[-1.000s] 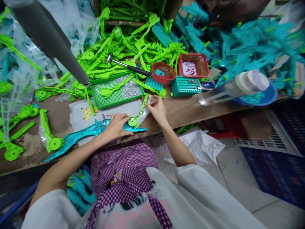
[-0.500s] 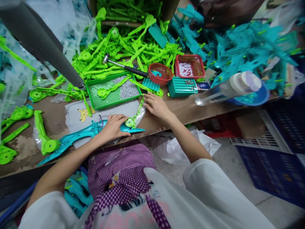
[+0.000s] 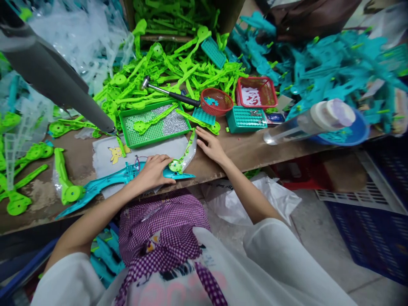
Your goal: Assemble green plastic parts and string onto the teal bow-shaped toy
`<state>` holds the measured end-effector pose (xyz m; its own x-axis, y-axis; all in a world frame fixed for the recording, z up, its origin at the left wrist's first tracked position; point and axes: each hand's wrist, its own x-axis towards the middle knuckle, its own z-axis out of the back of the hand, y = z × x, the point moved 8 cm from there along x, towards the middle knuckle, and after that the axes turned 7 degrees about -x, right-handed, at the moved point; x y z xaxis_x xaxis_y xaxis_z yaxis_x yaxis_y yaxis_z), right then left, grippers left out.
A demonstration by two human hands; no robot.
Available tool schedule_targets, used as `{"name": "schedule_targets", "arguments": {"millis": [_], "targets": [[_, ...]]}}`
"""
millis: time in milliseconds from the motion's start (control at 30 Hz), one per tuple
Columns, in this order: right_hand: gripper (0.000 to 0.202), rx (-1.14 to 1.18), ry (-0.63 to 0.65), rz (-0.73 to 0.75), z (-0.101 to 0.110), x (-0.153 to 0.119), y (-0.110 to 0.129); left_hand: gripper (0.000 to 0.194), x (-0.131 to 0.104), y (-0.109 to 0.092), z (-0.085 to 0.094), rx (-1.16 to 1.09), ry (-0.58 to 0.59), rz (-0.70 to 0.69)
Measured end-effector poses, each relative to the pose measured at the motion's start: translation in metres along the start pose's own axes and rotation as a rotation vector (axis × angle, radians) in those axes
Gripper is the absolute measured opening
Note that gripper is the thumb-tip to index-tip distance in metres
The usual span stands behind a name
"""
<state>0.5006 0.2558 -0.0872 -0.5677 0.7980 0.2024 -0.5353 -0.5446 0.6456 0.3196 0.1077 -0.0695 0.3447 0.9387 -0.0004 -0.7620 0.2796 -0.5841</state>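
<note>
A long blue plastic piece (image 3: pixel 108 182) lies along the table's front edge, over a pale cloth (image 3: pixel 105 159). My left hand (image 3: pixel 154 172) is closed over its right part, fingers on top and thumb toward the front. Just right of that hand, the round end of a green arm piece (image 3: pixel 181 160) sits on the blue piece, with a clear plastic bag around part of it. My right hand (image 3: pixel 209 144) is at the upper tip of the green arm, its fingers near or on it. What the fingertips pinch is too small to tell.
Behind the hands stand a green tray (image 3: pixel 146 142) with small metal parts, a hammer (image 3: pixel 172 93), red baskets (image 3: pixel 216 104) and a teal box (image 3: pixel 247 121). A grey tool (image 3: pixel 60 72) hangs at upper left. Green and blue parts are heaped behind; a clear bottle (image 3: pixel 306 121) is at right.
The whole view has shifted slightly. Both hands stay at nearly the same places on the blue and green pieces.
</note>
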Motion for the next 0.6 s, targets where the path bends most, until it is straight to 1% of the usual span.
{"name": "schedule_targets", "arguments": {"millis": [100, 167, 200, 233, 267, 333, 367, 433, 500, 533, 600], "targets": [[0.048, 0.024, -0.187, -0.060, 0.018, -0.005, 0.009, 0.071, -0.001, -0.002, 0.000, 0.028, -0.009, -0.004], [0.040, 0.024, -0.293, -0.075, 0.030, -0.009, 0.028, 0.075, -0.003, -0.005, 0.002, 0.048, -0.043, -0.025], [0.036, 0.028, -0.318, -0.051, 0.033, -0.009, 0.043, 0.077, -0.004, -0.008, 0.004, 0.059, -0.063, -0.044], [0.032, 0.032, -0.318, -0.004, 0.034, -0.007, 0.059, 0.080, -0.006, -0.012, 0.005, 0.072, -0.087, -0.064], [0.029, 0.032, -0.291, 0.062, 0.032, -0.003, 0.075, 0.081, -0.008, -0.016, 0.007, 0.085, -0.115, -0.082], [0.026, -0.008, -0.198, 0.191, 0.021, 0.012, 0.102, 0.075, -0.017, -0.025, 0.011, 0.100, -0.191, -0.111], [0.025, -0.054, -0.144, 0.228, 0.012, 0.022, 0.110, 0.065, -0.023, -0.030, 0.014, 0.095, -0.244, -0.121], [0.024, -0.164, -0.061, 0.237, -0.006, 0.047, 0.116, 0.037, -0.040, -0.037, 0.021, 0.051, -0.383, -0.127], [0.025, -0.231, -0.022, 0.254, -0.023, 0.072, 0.123, 0.011, -0.061, -0.041, 0.027, -0.009, -0.535, -0.119], [0.025, -0.242, -0.007, 0.286, -0.033, 0.084, 0.130, 0.004, -0.071, -0.042, 0.029, -0.033, -0.601, -0.107], [0.024, -0.250, 0.040, 0.364, -0.052, 0.103, 0.148, 0.007, -0.090, -0.043, 0.030, -0.053, -0.693, -0.079]]}}
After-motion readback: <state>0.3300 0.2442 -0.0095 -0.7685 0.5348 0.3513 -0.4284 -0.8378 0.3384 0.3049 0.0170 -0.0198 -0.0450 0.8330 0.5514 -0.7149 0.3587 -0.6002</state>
